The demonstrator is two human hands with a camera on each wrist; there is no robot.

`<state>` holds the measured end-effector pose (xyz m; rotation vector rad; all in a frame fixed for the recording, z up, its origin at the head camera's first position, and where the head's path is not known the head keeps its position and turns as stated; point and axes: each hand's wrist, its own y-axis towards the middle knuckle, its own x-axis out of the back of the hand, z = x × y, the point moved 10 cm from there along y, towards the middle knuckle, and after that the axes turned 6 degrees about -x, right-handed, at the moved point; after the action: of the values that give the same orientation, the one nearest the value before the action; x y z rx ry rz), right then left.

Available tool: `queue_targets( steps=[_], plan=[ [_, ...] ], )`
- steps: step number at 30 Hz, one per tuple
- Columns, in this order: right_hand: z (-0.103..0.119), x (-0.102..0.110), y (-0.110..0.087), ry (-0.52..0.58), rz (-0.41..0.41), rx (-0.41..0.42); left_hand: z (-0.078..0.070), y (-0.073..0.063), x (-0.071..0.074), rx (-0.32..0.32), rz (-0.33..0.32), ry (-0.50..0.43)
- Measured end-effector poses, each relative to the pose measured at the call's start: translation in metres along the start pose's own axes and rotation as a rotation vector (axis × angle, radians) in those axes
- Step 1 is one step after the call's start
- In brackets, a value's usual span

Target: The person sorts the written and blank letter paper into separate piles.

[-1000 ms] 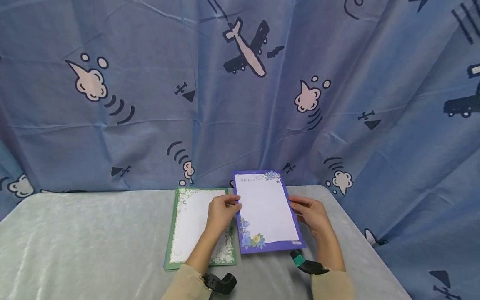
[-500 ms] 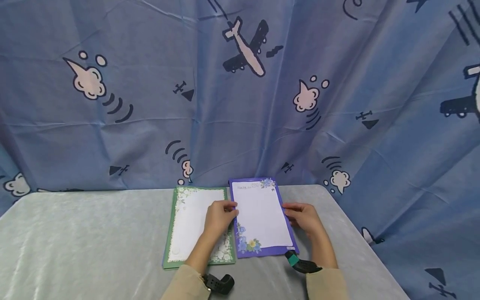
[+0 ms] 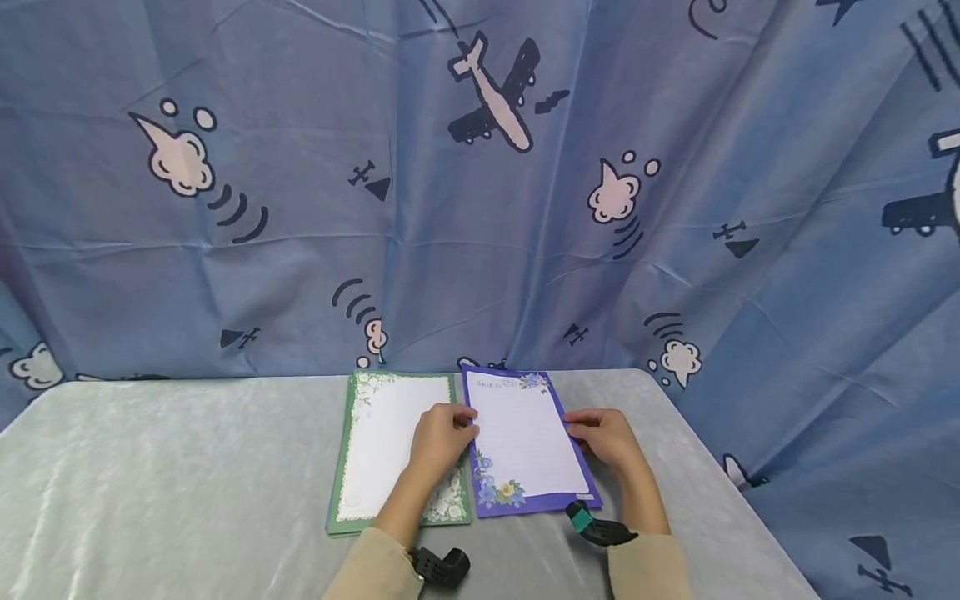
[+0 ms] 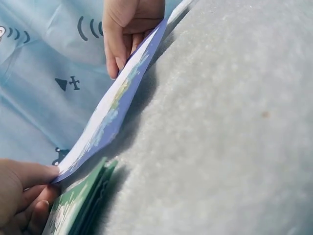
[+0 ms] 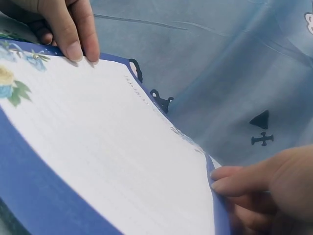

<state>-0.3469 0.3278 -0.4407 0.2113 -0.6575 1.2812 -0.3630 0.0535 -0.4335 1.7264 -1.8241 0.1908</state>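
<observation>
With left hand (image 3: 441, 437) and right hand (image 3: 611, 437), pinching purple-edged paper (image 3: 527, 442) by both long sides, just beside a pile of green-edged papers (image 3: 377, 446) on the worktop (image 3: 187, 467).

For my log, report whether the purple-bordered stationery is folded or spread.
Spread: the purple-bordered stationery shows all four corners, held between left hand and right hand.

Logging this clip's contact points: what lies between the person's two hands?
The purple-bordered paper, held at opposite edges by the left hand and right hand, as the head view shows.
</observation>
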Motion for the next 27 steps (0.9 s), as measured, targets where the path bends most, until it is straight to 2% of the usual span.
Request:
queue_targets(
  steps=[22, 27],
  plan=[
    [0.0020, 0.0012, -0.0005, -0.044, -0.004, -0.013, 0.0003, 0.0004, 0.0029, 0.042, 0.020, -0.064],
    [0.0056, 0.0046, -0.0043, -0.122, -0.018, -0.016, 0.0004, 0.0003, 0.0040, 0.039, 0.010, -0.064]
  ],
)
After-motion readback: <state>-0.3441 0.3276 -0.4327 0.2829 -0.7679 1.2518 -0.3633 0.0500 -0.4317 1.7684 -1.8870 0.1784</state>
